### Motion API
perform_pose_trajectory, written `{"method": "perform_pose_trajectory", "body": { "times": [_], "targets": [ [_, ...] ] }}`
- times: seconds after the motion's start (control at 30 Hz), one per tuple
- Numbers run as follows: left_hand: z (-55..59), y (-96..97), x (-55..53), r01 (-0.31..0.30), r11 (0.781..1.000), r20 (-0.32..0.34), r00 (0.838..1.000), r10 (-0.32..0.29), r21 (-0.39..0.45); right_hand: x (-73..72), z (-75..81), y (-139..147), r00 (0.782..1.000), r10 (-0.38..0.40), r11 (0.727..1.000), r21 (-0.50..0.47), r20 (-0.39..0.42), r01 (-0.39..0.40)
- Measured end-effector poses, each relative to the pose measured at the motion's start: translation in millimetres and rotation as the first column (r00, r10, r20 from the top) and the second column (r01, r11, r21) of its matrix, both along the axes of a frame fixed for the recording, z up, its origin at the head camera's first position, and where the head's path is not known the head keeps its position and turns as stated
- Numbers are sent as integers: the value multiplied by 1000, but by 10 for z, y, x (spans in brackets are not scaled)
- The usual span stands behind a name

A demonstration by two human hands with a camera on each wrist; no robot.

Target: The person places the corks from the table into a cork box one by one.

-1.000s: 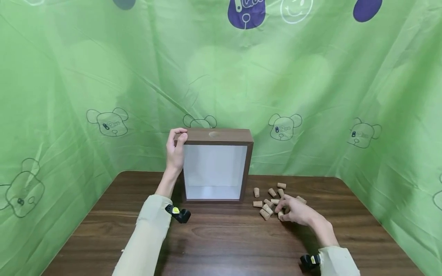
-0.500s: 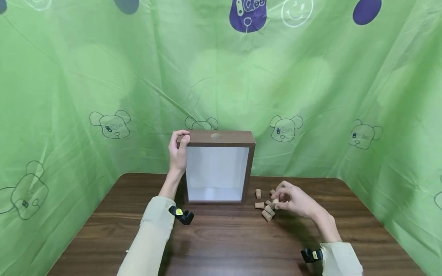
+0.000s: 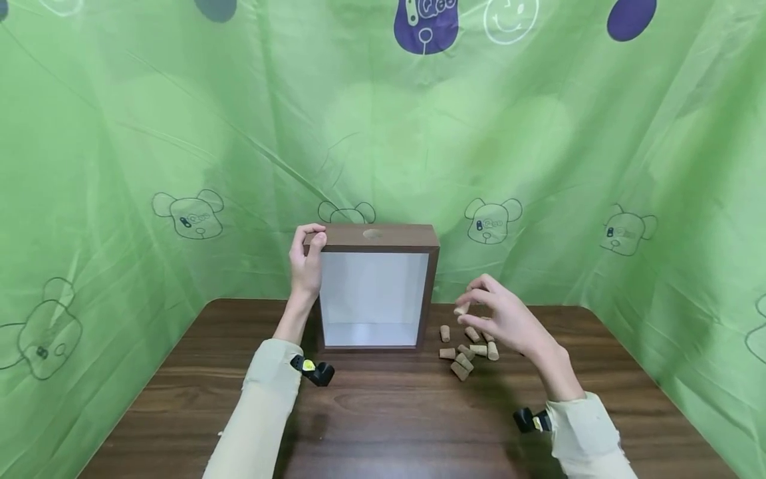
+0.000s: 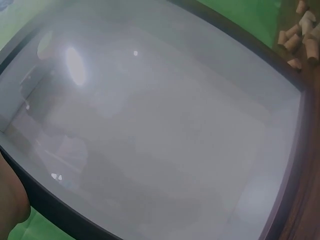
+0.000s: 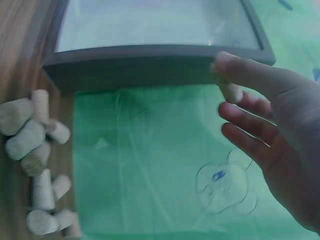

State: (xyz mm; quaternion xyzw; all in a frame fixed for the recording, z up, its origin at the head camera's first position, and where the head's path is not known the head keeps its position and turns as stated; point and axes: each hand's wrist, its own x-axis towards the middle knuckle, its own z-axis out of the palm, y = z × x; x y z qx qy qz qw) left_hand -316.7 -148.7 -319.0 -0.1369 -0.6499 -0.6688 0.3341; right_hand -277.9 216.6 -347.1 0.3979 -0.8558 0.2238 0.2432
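A brown shadow box frame (image 3: 407, 237) stands upright on the table, with a clear front, a pale inside and a round hole (image 3: 373, 233) in its top. My left hand (image 3: 306, 266) grips its upper left corner, thumb in front and fingers over the top. To the right of the box, my right hand (image 3: 509, 319) is raised above the table and pinches a cork (image 3: 461, 309) between thumb and fingertips. The right wrist view also shows that cork (image 5: 231, 93), partly hidden by the thumb. Below the right hand lie several loose corks (image 3: 478, 350).
The dark wooden table (image 3: 383, 412) ends at a green printed cloth (image 3: 383, 133) behind and at both sides. Several corks (image 5: 30, 140) lie close to the box's right side in the right wrist view.
My right hand has lifted from among the corks, moving up and toward the box with one cork pinched. The left hand keeps its grip on the box's corner.
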Motion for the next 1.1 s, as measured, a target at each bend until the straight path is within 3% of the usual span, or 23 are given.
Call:
{"method": "perform_pose_trajectory", "body": {
  "times": [0.17, 0.33, 0.57, 0.83, 1.1],
  "targets": [
    [-8, -22, -17, 5, 1000, -5, 1000, -5, -2, -51, 145, -174, 993, 31, 996, -85, -111, -40],
    [44, -111, -12, -19, 1000, -36, 999, 19, 3, -129, 213, -473, 984, 70, 985, -145, -162, -94],
    [26, -93, 32, -8, 1000, 10, 1000, 8, -9, -127, 284, -635, 978, 93, 965, -226, -186, -135],
    [5, -15, 63, -10, 1000, -11, 1000, 10, 1, -144, 388, -728, 963, 99, 939, -296, -251, -174],
    [-7, 0, 75, -16, 1000, -12, 1000, 16, -9, -150, 626, -966, 954, 131, 931, -298, -269, -212]
  ]
}}
